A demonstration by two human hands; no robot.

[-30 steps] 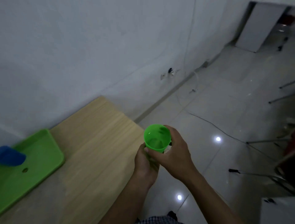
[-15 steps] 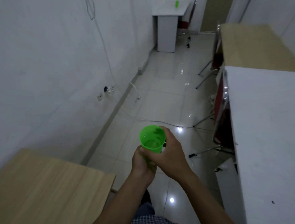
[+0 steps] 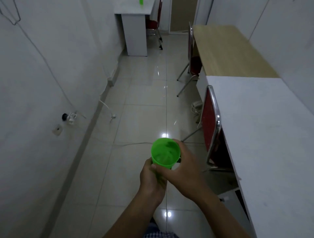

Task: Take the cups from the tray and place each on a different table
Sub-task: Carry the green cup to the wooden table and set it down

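Observation:
I hold a bright green cup (image 3: 165,153) upright over the tiled floor, a little below the middle of the view. My right hand (image 3: 182,171) wraps its right side near the rim. My left hand (image 3: 150,178) grips it lower down from the left and underneath. The cup's inside looks empty. A second green cup (image 3: 141,1) stands on a white table (image 3: 134,8) at the far end of the room. The tray is out of view.
A white table (image 3: 265,135) runs along my right, with a wooden table (image 3: 227,51) behind it. Red chairs (image 3: 210,122) with chrome frames are tucked under them. Cables (image 3: 108,110) and a wall socket (image 3: 57,130) lie along the left wall. A tiled aisle runs ahead.
The view has swung right, away from the wooden table with the green tray, to face down the aisle. Both hands still hold the green cup the same way.

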